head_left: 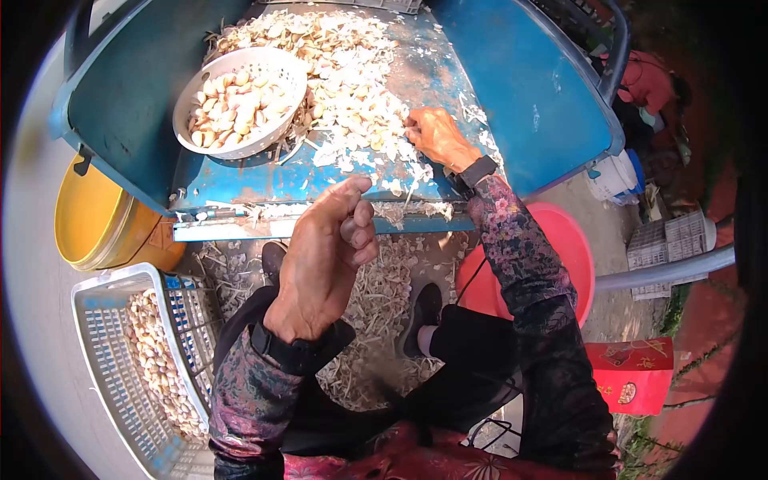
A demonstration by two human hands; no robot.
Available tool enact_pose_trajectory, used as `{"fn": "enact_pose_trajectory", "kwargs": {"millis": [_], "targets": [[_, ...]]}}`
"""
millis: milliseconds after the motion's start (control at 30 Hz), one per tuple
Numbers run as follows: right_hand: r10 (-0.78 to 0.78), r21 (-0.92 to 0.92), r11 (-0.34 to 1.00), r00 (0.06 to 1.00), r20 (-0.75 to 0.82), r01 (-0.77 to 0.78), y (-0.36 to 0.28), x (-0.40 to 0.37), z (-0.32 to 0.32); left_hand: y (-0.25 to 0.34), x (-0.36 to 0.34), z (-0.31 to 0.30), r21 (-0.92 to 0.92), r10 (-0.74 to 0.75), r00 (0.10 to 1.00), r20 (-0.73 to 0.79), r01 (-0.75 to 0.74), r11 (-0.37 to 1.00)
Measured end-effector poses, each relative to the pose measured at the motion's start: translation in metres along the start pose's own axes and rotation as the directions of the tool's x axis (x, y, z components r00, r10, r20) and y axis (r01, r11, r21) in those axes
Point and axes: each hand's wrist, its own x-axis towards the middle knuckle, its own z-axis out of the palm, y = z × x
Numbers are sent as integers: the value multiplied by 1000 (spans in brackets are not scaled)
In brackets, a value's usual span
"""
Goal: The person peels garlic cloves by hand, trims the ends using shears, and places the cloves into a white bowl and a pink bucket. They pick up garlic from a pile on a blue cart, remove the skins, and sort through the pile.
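Observation:
My left hand (324,260) is raised in front of the blue cart's near edge, its fingers curled in toward the palm. Whatever it may hold is hidden. On the right side of the pile, my right hand (442,138) reaches down with bent fingers touching the garlic cloves and papery skins (360,112). Its fingertips are partly hidden, so what they grip cannot be made out. Left of the pile stands a white colander (294,100), filled with cream-coloured garlic cloves (236,108). All of this lies on the blue cart bed (308,178).
A yellow bucket (96,212) and a grey plastic crate (120,280) with cloves stand at left. To the right are a pink basin (564,248), a red printed bag (632,368) and white baskets (668,248). Skins and stalks (384,296) litter the ground around my feet.

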Motion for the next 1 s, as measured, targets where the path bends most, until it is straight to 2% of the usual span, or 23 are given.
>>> {"fn": "enact_pose_trajectory", "kwargs": {"millis": [100, 167, 200, 233, 267, 300, 333, 400, 433, 467, 533, 567, 600, 667, 700, 733, 800, 833, 867, 900, 933, 1000], "targets": [[-45, -50, 998, 996, 72, 48, 5, -3, -8, -2, -1, 1, 34, 0, 1000, -4, 1, 999], [81, 82, 993, 997, -2, -81, 5, -12, -14, -5, 0, -1, 11, -5, 1000, 27, 4, 1000], [79, 75, 994, 997, -2, -78, 1, -19, -18, -5, -1, 0, 6, -3, 999, 32, 2, 1000], [173, 310, 936, 985, -4, -164, -3, -29, -22, -6, 0, 2, 9, -8, 1000, 12, 8, 1000], [268, 527, 817, 963, 14, -235, -6, -40, -27, -8, 0, 3, 13, -17, 1000, -6, 17, 1000], [252, 718, 656, 964, 81, -232, -9, -48, -34, -11, 1, 3, 10, -22, 1000, 3, 22, 1000], [256, 713, 662, 964, 76, -232, -16, -57, -41, -14, 4, 0, 29, -14, 999, 36, 13, 1000], [213, 867, 463, 973, 94, -185, -35, -72, -56, -23, 7, 1, 46, -2, 997, 71, -1, 999], [199, 875, 434, 970, 141, -216, -50, -79, -67, -29, 9, 5, 51, 6, 1000, 28, -7, 999], [196, 874, 435, 970, 142, -215, -64, -85, -73, -34, 10, 6, 55, 13, 1000, -17, -12, 998], [62, 870, 439, 974, 219, -224, -88, -93, -81, -42, 12, 4, -10, -33, 999, 23, 33, 999], [-10, 841, 498, 968, 249, -211, -95, -95, -86, -46, 10, 8, -42, -76, 996, 43, 78, 996], [-15, 843, 496, 968, 250, -210, -89, -89, -81, -50, 9, 11, -72, -119, 991, 64, 123, 990], [152, 704, 688, 984, 96, -175, -65, -65, -64, -52, 8, 10, -30, -126, 991, 49, 128, 991], [258, 638, 735, 965, 51, -230, -57, -51, -58, -54, 9, 5, 0, -112, 990, 82, 113, 994], [329, 540, 776, 939, 95, -326, -37, -33, -46, -54, 11, 1, 31, -100, 988, 115, 97, 995], [293, 323, 900, 955, 49, -292, -21, -6, -31, -49, 8, 5, 24, -79, 994, 69, 78, 997], [291, 329, 898, 955, 53, -292, -8, 7, -18, -46, 9, 5, 43, -93, 991, 91, 90, 995], [92, 174, 982, 994, -67, -79, 3, 18, -4, -44, 9, 4, 61, -110, 987, 113, 104, 993], [-127, -6, 992, 981, -149, 128, 8, 23, 4, -43, 8, 7, 63, -117, 989, 93, 111, 992], [-126, 0, 992, 981, -146, 127, 13, 25, 9, -41, 8, 6, 63, -118, 989, 86, 113, 992], [29, 120, 992, 999, -24, -25, 21, 26, 6, -37, 6, 5, 84, -136, 987, 87, 129, 988]]}}
